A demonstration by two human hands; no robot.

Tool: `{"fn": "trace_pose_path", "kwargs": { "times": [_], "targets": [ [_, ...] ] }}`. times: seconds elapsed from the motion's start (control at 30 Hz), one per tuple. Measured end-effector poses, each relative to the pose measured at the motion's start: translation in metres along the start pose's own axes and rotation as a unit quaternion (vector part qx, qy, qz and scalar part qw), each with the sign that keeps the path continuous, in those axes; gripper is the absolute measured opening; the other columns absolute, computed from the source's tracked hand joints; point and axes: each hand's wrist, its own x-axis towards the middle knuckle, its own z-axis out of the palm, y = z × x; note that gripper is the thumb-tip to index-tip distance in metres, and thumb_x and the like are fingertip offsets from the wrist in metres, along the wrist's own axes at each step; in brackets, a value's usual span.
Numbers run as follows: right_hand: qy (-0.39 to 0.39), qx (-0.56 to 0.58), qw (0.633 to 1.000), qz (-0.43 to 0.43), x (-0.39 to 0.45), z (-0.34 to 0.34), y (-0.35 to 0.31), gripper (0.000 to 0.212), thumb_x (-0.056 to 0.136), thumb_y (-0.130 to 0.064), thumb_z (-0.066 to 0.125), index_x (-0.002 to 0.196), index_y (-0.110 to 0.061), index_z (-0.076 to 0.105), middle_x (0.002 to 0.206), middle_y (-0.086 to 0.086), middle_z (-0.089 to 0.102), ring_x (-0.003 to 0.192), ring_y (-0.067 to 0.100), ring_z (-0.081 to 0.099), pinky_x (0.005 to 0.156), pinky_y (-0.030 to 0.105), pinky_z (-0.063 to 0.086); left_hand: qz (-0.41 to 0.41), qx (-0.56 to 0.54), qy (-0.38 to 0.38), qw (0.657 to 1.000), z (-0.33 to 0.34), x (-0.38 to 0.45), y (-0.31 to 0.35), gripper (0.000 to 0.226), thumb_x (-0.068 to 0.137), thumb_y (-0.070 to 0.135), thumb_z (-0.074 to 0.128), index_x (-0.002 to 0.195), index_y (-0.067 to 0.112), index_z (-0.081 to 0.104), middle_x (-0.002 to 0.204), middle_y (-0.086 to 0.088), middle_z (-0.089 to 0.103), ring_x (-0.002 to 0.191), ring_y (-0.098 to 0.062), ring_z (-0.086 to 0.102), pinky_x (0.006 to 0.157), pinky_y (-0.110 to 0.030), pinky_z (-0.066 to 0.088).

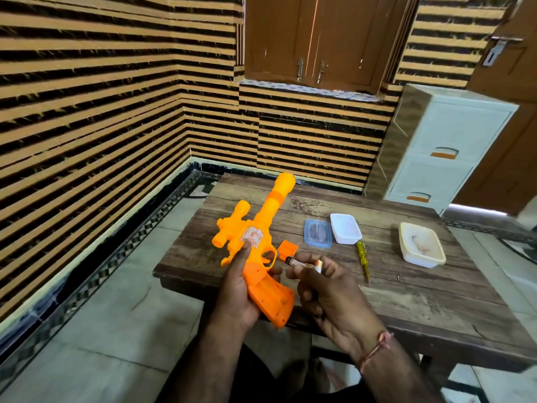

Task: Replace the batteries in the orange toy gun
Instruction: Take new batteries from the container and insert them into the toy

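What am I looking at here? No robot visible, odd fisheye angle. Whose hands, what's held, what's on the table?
There is no robot: a person works with bare hands, and the single picture comes from a wide-angle camera worn on their head, looking forward and down. That explains the bent walls.

The left hand grips the orange toy gun by its handle, whose battery compartment is open and looks empty. The right hand pinches a battery, its tip pointing toward the gun.

On the wooden table lie a small orange cover, probably the compartment's lid, a blue-rimmed container lid, a white container, a yellow-handled screwdriver and a cream tub farther right with something pale inside that I cannot identify.
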Motion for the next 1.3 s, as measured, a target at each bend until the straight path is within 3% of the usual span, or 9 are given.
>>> {"fn": "trace_pose_path", "kwargs": {
  "times": [0.13,0.23,0.33,0.5,0.57,0.8,0.97,1.2,1.3],
  "targets": [
    [0.015,-0.193,0.975,-0.109,0.001,0.004,-0.001,0.02,0.09,-0.003,0.063,0.071,-0.008,0.067,0.051,-0.005,0.059,0.04,0.0,0.043,0.04,0.012,0.032,-0.005,-0.01,-0.02,1.0,0.002,0.0,-0.001,0.039,0.089,0.046,0.061,0.107,0.013,0.071,0.094,-0.016,0.069,0.083,-0.034,0.065,0.087,-0.051,0.046],
    [0.023,-0.405,0.892,-0.201,0.007,0.003,0.004,0.017,0.087,-0.012,0.07,0.07,-0.011,0.07,0.059,-0.012,0.064,0.056,-0.002,0.054,0.054,0.014,0.038,-0.024,-0.013,-0.032,0.999,0.004,-0.002,-0.003,0.041,0.094,0.045,0.052,0.109,0.011,0.07,0.097,-0.019,0.07,0.088,-0.034,0.068,0.088,-0.049,0.051],
    [0.009,-0.518,0.822,-0.238,0.012,0.0,0.012,0.011,0.088,-0.023,0.065,0.078,-0.019,0.068,0.075,-0.007,0.066,0.072,0.005,0.058,0.066,0.028,0.046,-0.039,-0.005,-0.054,0.998,0.004,-0.002,-0.004,0.039,0.098,0.041,0.045,0.103,0.009,0.068,0.087,-0.016,0.072,0.075,-0.028,0.071,0.07,-0.039,0.057],
    [-0.009,-0.482,0.848,-0.22,0.011,0.004,0.009,0.034,0.088,-0.013,0.067,0.087,-0.045,0.058,0.074,-0.019,0.064,0.07,-0.001,0.065,0.063,0.017,0.048,-0.042,-0.008,-0.06,0.997,0.004,-0.003,-0.002,0.042,0.093,0.045,0.051,0.108,0.01,0.069,0.096,-0.018,0.072,0.081,-0.031,0.07,0.074,-0.041,0.055],
    [-0.01,-0.477,0.852,-0.216,0.011,0.004,0.011,0.034,0.086,-0.015,0.07,0.092,-0.044,0.053,0.076,-0.014,0.066,0.07,0.002,0.066,0.063,0.025,0.052,-0.051,-0.004,-0.054,0.997,0.004,-0.003,-0.002,0.048,0.089,0.048,0.054,0.113,0.01,0.07,0.108,-0.023,0.069,0.088,-0.035,0.069,0.078,-0.043,0.055],
    [-0.026,-0.568,0.783,-0.253,0.019,0.001,0.017,0.024,0.078,-0.028,0.076,0.097,-0.031,0.06,0.089,-0.013,0.066,0.082,0.004,0.061,0.074,0.027,0.05,-0.045,-0.005,-0.023,0.999,0.004,0.002,-0.003,0.055,0.091,0.049,0.056,0.125,0.007,0.064,0.122,-0.026,0.064,0.106,-0.041,0.062,0.098,-0.055,0.045],
    [-0.041,-0.623,0.735,-0.267,0.016,-0.004,0.028,0.026,0.082,-0.043,0.06,0.107,-0.036,0.056,0.101,-0.013,0.061,0.09,0.011,0.061,0.076,0.037,0.052,-0.052,-0.012,-0.05,0.997,0.005,-0.001,-0.003,0.045,0.097,0.046,0.046,0.108,0.008,0.066,0.087,-0.015,0.072,0.076,-0.028,0.071,0.066,-0.037,0.058],
    [-0.054,-0.641,0.704,-0.302,0.007,-0.01,0.04,0.027,0.088,-0.047,0.043,0.112,-0.036,0.045,0.102,-0.009,0.053,0.084,0.019,0.063,0.064,0.039,0.051,-0.071,-0.011,-0.041,0.997,0.007,-0.001,-0.008,0.046,0.095,0.045,0.05,0.121,0.01,0.064,0.092,-0.014,0.071,0.079,-0.028,0.068,0.074,-0.038,0.052],
    [-0.057,-0.651,0.696,-0.298,0.006,-0.013,0.044,0.026,0.088,-0.047,0.04,0.109,-0.033,0.046,0.097,-0.008,0.052,0.082,0.021,0.062,0.062,0.039,0.05,-0.077,-0.008,-0.039,0.996,0.009,-0.003,-0.009,0.041,0.094,0.045,0.05,0.112,0.012,0.066,0.083,-0.01,0.071,0.07,-0.024,0.065,0.07,-0.034,0.048]
  ]
}}
